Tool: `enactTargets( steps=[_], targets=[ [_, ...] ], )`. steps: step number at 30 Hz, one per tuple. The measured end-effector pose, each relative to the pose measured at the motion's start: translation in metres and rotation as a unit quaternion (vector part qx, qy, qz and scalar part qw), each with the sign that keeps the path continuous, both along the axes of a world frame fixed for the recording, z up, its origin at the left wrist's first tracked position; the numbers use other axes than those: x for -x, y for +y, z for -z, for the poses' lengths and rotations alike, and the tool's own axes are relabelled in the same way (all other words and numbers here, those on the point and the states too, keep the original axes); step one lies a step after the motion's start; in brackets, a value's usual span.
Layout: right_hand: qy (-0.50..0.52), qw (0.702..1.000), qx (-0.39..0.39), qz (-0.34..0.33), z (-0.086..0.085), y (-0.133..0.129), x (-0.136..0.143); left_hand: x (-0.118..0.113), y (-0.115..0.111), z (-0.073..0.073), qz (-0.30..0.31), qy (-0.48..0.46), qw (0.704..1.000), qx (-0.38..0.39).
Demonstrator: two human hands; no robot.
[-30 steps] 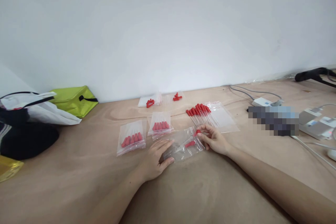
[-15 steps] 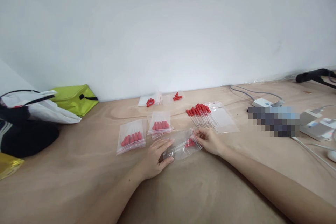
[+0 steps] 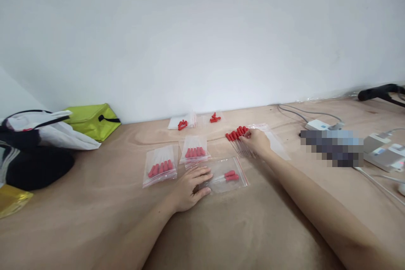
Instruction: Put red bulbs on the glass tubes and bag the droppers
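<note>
My left hand (image 3: 193,188) lies with its fingers apart on the left end of a clear zip bag (image 3: 236,164). Inside that bag are red-bulbed droppers (image 3: 231,175), bulbs toward the right. Fingers of my right hand (image 3: 255,141) are closed at the right part of a row of loose red-bulbed droppers (image 3: 233,135); what they pinch is too small to make out. Two filled bags with red bulbs, one at the left (image 3: 160,167) and one nearer the middle (image 3: 194,149), lie beyond my left hand. Under my right hand and to its right is a flat clear bag (image 3: 276,145).
Small red bulbs lie near the wall in two groups (image 3: 182,125) (image 3: 215,117). A yellow-green bag (image 3: 91,122), a white bag (image 3: 60,130) and a black item (image 3: 41,168) sit at the left. Chargers (image 3: 382,152) and cables are at the right.
My right hand has let go of the clear bag's right end and moved up and right to the loose droppers. The bag now lies flatter; my left hand remains on it.
</note>
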State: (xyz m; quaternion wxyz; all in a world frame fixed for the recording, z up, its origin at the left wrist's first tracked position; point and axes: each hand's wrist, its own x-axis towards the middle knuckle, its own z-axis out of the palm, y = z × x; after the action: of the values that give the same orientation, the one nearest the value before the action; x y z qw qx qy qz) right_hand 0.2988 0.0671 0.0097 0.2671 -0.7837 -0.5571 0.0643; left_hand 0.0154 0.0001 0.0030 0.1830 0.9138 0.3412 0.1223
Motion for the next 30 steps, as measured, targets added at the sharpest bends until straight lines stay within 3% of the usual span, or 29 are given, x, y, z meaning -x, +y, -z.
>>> enactTargets(
  steps=[6, 14, 16, 18, 21, 25, 30],
  targets=[
    [-0.026, 0.999, 0.028, -0.007, 0.009, 0.008, 0.013, 0.0, 0.0, 0.001, -0.001, -0.012, 1.0, 0.004],
    [0.039, 0.997, -0.035, -0.06, 0.006, 0.003, 0.011, 0.0, 0.0, 0.003, -0.003, -0.019, 1.0, -0.002],
    [0.146, 0.978, -0.098, -0.111, 0.008, -0.006, 0.01, 0.0, -0.001, 0.002, -0.005, -0.018, 1.0, -0.003],
    [0.3, 0.926, -0.155, -0.17, 0.015, -0.021, 0.01, 0.0, -0.001, 0.002, -0.006, -0.018, 1.0, -0.004],
    [0.431, 0.866, -0.157, -0.198, 0.027, -0.047, 0.011, 0.0, -0.001, 0.001, -0.005, -0.017, 1.0, -0.002],
    [0.475, 0.852, -0.149, -0.162, 0.036, -0.068, 0.014, -0.001, 0.0, 0.001, -0.003, -0.009, 1.0, 0.0],
    [0.52, 0.828, -0.176, -0.113, 0.036, -0.068, 0.024, -0.001, -0.001, 0.001, -0.009, -0.009, 1.0, -0.004]
  ],
)
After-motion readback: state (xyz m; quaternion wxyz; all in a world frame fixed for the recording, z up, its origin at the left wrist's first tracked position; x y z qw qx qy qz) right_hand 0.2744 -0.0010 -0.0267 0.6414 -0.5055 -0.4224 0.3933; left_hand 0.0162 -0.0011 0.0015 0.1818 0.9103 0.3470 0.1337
